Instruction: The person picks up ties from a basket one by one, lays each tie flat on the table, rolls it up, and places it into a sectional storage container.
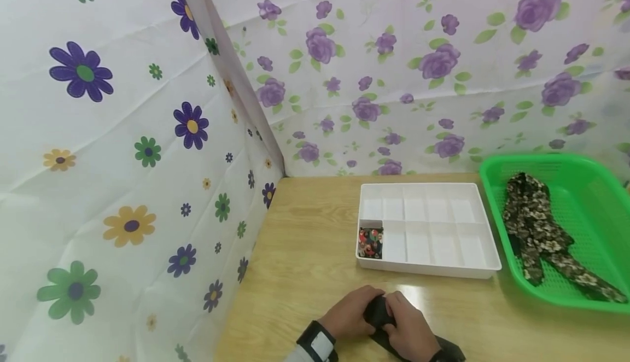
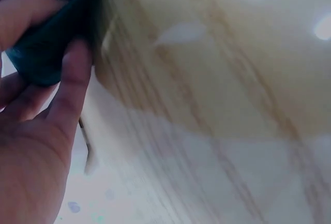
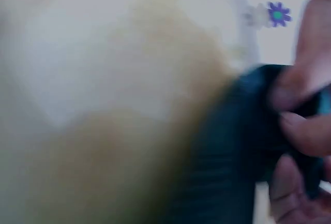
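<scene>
Close to me on the table, both hands hold a dark strip of cloth (image 1: 378, 311), bunched into a roll at its far end. My left hand (image 1: 348, 314) grips the roll from the left, its fingers curled about it. From the other side my right hand (image 1: 412, 328) pinches the same roll with fingers and thumb. A flat tail of the strip runs out under the right wrist. In the left wrist view the cloth (image 2: 46, 53) looks dark green, between thumb and fingers. The right wrist view is blurred, with the cloth (image 3: 222, 157) hanging below the fingertips.
Beyond the hands stands a white divided tray (image 1: 428, 268), a folded patterned cloth (image 1: 371, 243) in its front left compartment. At the right, a green basket (image 1: 581, 231) holds a crumpled dark floral cloth (image 1: 534, 220). Flowered sheets (image 1: 384, 77) hang behind and at the left.
</scene>
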Tool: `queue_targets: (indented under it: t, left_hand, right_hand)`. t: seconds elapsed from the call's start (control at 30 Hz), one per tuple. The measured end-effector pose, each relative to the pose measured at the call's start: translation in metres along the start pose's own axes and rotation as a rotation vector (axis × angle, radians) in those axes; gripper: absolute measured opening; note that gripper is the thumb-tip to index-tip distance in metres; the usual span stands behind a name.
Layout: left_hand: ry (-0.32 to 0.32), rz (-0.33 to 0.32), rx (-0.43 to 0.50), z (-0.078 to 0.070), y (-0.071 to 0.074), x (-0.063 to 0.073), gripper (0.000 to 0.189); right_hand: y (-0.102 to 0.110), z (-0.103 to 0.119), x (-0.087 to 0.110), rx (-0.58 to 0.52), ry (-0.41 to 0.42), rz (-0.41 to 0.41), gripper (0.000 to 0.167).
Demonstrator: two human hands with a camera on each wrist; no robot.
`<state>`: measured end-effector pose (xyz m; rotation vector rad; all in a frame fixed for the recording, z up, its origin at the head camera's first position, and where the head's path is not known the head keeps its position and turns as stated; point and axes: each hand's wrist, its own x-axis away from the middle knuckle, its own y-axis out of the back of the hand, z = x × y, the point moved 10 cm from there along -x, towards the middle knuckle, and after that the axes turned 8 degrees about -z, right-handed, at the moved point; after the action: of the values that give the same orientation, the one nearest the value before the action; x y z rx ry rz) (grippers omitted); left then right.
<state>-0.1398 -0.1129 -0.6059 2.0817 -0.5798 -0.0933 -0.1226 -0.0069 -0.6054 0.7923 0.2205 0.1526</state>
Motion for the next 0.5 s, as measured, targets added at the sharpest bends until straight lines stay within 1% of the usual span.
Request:
queue_targets:
  t: [0.1, 0.17, 0.2, 0.23, 0.3, 0.4, 0.5]
  left_hand:
    - [-0.008, 0.006, 0.009, 0.0, 0.001, -0.001, 0.073]
    - [-0.003, 0.0, 0.007, 0.001, 0.002, -0.002, 0.068]
    - [0.003, -0.003, 0.008, 0.001, 0.002, -0.002, 0.067]
    - [0.009, -0.005, 0.007, 0.002, 0.002, -0.002, 0.064]
    - [0.018, -0.007, 0.015, 0.003, 0.001, -0.003, 0.061]
    - [0.012, -0.006, 0.022, 0.004, 0.0, -0.003, 0.059]
    - [0.002, 0.009, 0.042, 0.003, -0.003, -0.004, 0.061]
  right_hand:
    - [0.001, -0.005, 0.003, -0.023, 0.007, -0.063, 0.053]
    - [0.003, -0.003, 0.003, -0.026, 0.021, -0.075, 0.054]
    - [0.003, -0.002, 0.002, -0.017, 0.027, -0.065, 0.053]
    - [0.004, 0.0, 0.001, -0.014, 0.029, -0.048, 0.052]
    - [0.003, 0.004, 0.0, -0.01, 0.022, 0.012, 0.051]
    - [-0.001, 0.005, -0.003, -0.015, 0.015, 0.098, 0.057]
    - [-0.006, -0.001, -0.006, -0.057, -0.006, 0.149, 0.05]
